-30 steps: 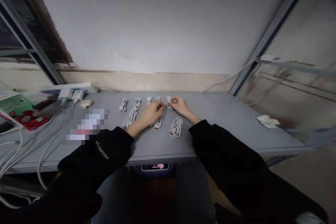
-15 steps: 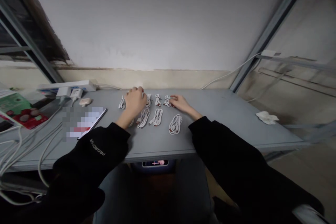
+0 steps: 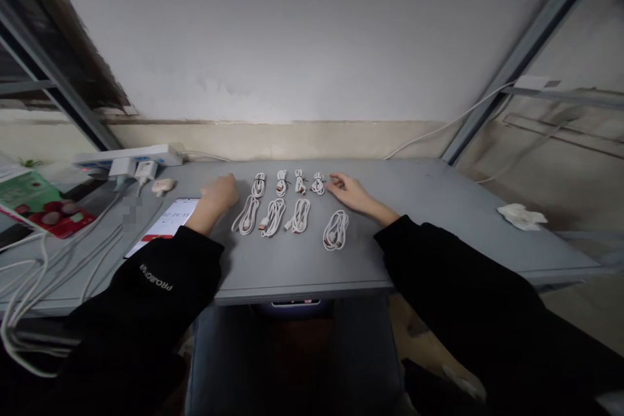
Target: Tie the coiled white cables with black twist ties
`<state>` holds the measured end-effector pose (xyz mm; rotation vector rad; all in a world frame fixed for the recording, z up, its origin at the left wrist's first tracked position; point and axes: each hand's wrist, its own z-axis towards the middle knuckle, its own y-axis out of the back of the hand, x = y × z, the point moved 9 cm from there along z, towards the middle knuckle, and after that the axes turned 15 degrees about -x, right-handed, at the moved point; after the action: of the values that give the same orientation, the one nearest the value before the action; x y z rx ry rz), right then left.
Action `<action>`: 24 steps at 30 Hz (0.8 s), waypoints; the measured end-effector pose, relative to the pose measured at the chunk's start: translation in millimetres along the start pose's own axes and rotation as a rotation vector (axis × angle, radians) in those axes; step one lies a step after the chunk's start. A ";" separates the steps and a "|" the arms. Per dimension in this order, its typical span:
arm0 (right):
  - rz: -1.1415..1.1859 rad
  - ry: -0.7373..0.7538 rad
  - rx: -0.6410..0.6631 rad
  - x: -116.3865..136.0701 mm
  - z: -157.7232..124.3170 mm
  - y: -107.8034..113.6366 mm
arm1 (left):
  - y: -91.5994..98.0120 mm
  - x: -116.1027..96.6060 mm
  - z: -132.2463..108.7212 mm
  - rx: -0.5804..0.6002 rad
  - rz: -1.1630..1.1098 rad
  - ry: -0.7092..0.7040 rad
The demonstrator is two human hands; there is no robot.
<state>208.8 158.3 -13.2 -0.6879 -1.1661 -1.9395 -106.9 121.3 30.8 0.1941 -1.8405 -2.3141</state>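
On the grey table lie two rows of white coiled cables: small tied bundles at the back and larger loose coils in front, one coil set apart to the right. My left hand rests at the left end of the back row with its fingers curled; whatever is under it is hidden. My right hand lies flat on the table with fingers stretched out. Its fingertips are beside the rightmost small bundle.
A phone with a lit screen lies left of my left hand. Behind it are a small pink case and a power strip with plugs. Loose white cables and a red-green packet fill the far left. A crumpled tissue lies at right.
My left hand has moved left along the back row, from near my right hand to the row's left end. The leftmost small bundle is now hidden. My right hand has flattened.
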 end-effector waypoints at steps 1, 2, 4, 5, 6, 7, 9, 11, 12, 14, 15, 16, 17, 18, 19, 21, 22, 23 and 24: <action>-0.030 0.004 -0.012 -1.5 0.6 3.0 | 1.4 -1.0 -2.0 0.011 0.003 0.001; -0.057 0.007 -0.024 -3.1 1.5 5.6 | 2.8 -1.8 -3.9 0.020 0.005 0.005; -0.099 0.005 -0.042 -6.9 3.7 8.8 | 4.8 -2.9 -7.6 0.039 0.008 0.014; -0.116 -0.001 -0.050 -9.1 4.9 9.9 | 5.4 -3.4 -9.2 0.048 0.011 0.017; -0.134 -0.010 -0.058 -11.4 6.1 10.8 | 5.9 -3.7 -10.7 0.056 0.016 0.020; -0.152 -0.019 -0.065 -13.7 7.3 11.7 | 6.3 -4.0 -11.8 0.064 0.024 0.020; -0.186 -0.031 -0.078 -16.8 9.0 13.7 | 6.2 -4.0 -13.8 0.085 0.049 0.014; -0.216 -0.022 -0.078 -17.0 9.7 14.8 | 6.1 -3.1 -15.0 0.105 0.072 0.012; -0.232 -0.010 -0.071 -16.1 9.6 14.8 | 6.6 -2.6 -15.3 0.106 0.080 0.012; -0.273 0.013 -0.053 -14.0 8.9 14.1 | 11.0 -2.9 -14.8 0.068 0.084 0.009; -0.297 0.021 -0.046 -13.1 8.4 13.8 | 14.6 -4.2 -14.4 0.032 0.081 0.001; -0.320 0.028 -0.042 -12.4 8.0 13.5 | 18.6 -6.9 -14.2 -0.010 0.077 -0.015; -0.341 0.031 -0.040 -11.9 7.6 13.4 | 22.2 -10.8 -14.6 -0.051 0.072 -0.039; -0.358 0.034 -0.040 -11.5 7.3 13.2 | 24.5 -15.3 -15.7 -0.078 0.069 -0.065; -0.369 0.038 -0.040 -11.0 7.1 12.9 | 25.1 -20.3 -17.5 -0.091 0.071 -0.094; -0.382 0.042 -0.038 -9.9 6.6 12.3 | 22.1 -29.7 -22.1 -0.090 0.085 -0.145; -0.387 0.047 -0.036 -9.0 6.3 11.9 | 19.1 -33.7 -24.5 -0.082 0.095 -0.166; -0.392 0.053 -0.035 -7.9 5.9 11.7 | 15.2 -37.0 -26.8 -0.073 0.107 -0.185; -0.397 0.059 -0.033 -6.7 5.4 11.5 | 10.5 -40.3 -28.9 -0.061 0.113 -0.210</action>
<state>222.3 161.9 -10.3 -0.4336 -1.3108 -2.2937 -60.8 100.4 34.1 -0.1632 -1.8156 -2.3864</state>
